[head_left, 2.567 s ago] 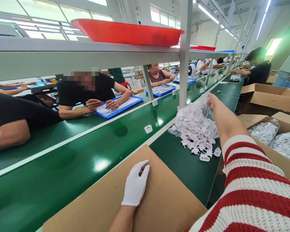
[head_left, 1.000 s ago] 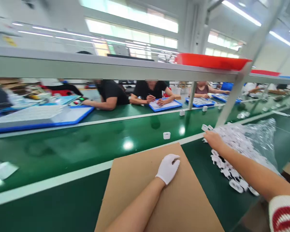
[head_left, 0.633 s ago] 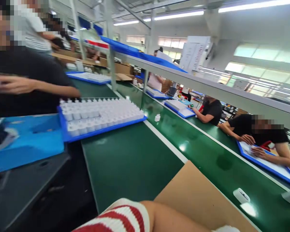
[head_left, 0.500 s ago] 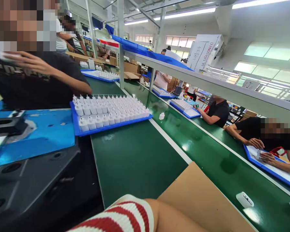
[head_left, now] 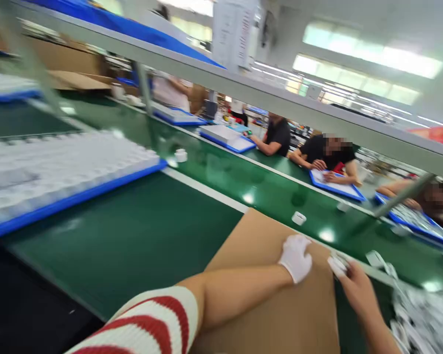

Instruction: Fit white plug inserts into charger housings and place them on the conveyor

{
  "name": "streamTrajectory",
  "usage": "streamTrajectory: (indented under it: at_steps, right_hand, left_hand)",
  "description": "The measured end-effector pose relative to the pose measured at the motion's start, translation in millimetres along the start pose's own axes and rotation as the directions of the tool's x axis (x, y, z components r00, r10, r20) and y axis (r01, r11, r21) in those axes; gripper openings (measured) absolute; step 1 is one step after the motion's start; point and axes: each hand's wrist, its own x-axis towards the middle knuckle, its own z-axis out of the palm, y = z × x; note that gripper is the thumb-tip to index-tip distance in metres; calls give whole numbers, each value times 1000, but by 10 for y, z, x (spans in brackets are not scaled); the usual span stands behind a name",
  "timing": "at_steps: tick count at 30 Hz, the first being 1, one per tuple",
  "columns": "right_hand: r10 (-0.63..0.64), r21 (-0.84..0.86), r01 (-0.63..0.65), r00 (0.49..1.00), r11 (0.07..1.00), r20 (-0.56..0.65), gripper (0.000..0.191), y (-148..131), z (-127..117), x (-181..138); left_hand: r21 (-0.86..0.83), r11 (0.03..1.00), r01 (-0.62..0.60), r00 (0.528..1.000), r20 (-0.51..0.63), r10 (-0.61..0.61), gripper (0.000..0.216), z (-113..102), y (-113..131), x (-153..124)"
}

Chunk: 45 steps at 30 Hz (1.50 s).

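Observation:
My left hand (head_left: 295, 256), in a white glove, rests on a brown cardboard sheet (head_left: 266, 295) that lies on the green bench, its fingers curled loosely down. My bare right hand (head_left: 354, 285) sits at the sheet's right edge and pinches a small white plastic part (head_left: 337, 264) close to the gloved fingers. A pile of white plastic parts in clear plastic (head_left: 424, 314) lies to the right of that hand, blurred by motion.
A blue tray of white parts (head_left: 59, 172) stands on the bench at left. A green conveyor belt (head_left: 266, 187) runs beyond the cardboard with single white parts (head_left: 299, 218) on it. Other people work at blue trays (head_left: 335, 184) across the belt. A metal shelf (head_left: 243, 88) runs overhead.
The camera has swung back right from the neighbouring station. Both hands are in view again, and my right hand now holds a white part beside the gloved left hand.

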Motion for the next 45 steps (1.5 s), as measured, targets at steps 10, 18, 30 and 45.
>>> streamTrajectory:
  at_steps: [10,18,30,45]
  right_hand:
    - [67,149,-67,998,987,7,13,-70,321,-443]
    - [290,830,-385,914,403,283,41,-138,302,-418]
    - [464,892,-422,830,163,308,15,-54,189,-335]
    - [360,869,-348,907,352,217,33,-18,64,-325]
  left_hand:
    - [79,897,434,885,-222,-408,78,-56,7,359]
    - [474,832,288,954,-63,-295,95,-368,-230,1221]
    - [499,864,-63,962,262,-81,25,-329,-22,1024]
    - [253,962,-104,946,323,17,34,-121,93,-4]
